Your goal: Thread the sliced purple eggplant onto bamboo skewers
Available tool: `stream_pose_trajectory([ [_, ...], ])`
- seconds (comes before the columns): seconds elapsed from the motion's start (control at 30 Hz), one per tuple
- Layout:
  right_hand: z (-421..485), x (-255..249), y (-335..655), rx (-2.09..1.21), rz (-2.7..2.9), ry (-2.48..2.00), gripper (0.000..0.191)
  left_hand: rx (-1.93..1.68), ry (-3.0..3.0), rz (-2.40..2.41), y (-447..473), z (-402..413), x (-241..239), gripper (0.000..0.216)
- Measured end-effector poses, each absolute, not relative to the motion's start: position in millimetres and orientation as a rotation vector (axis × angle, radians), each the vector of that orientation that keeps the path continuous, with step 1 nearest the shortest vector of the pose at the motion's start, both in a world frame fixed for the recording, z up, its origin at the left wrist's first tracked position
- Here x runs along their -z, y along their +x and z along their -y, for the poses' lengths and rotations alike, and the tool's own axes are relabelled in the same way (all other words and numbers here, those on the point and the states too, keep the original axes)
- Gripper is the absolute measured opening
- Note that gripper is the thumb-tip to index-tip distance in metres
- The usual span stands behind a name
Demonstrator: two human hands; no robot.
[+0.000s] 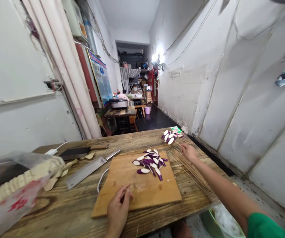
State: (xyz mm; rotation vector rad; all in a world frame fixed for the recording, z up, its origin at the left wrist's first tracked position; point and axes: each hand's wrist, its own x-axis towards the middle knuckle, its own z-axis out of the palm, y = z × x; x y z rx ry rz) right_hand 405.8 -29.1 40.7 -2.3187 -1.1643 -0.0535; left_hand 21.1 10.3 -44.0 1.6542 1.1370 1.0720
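Note:
My left hand [119, 207] is closed in a pinch over the near left part of a wooden cutting board [122, 172]; what its fingertips hold, if anything, I cannot make out. Slanted eggplant slices [154, 161] with purple skin and white flesh lie piled on the board's far right part. To the right of the board, my right hand [189, 152] reaches over a spread of thin wooden skewers [187, 167], fingers drawn together. Whether a skewer is between them is unclear. Just beyond that hand, more eggplant slices [169, 136] lie heaped near the table's far right corner.
A cleaver [88, 170] and a dark-bladed knife [75, 152] lie left of the board. A plastic bag of pale slices [20, 185] fills the table's left end, loose slices beside it. A green tub [208, 223] stands below the right edge. White walls flank the room.

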Motion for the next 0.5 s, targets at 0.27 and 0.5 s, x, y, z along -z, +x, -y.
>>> stream_pose_trajectory([
  [0.27,-20,-23,423,0.178,1.103,-2.602,0.024,-1.065,1.662,-1.149,20,-12,49,0.044],
  [0.5,19,-34,410,0.374,1.258,-2.702,0.024,-1.041,1.679,-1.171,17,-9,48,0.044],
])
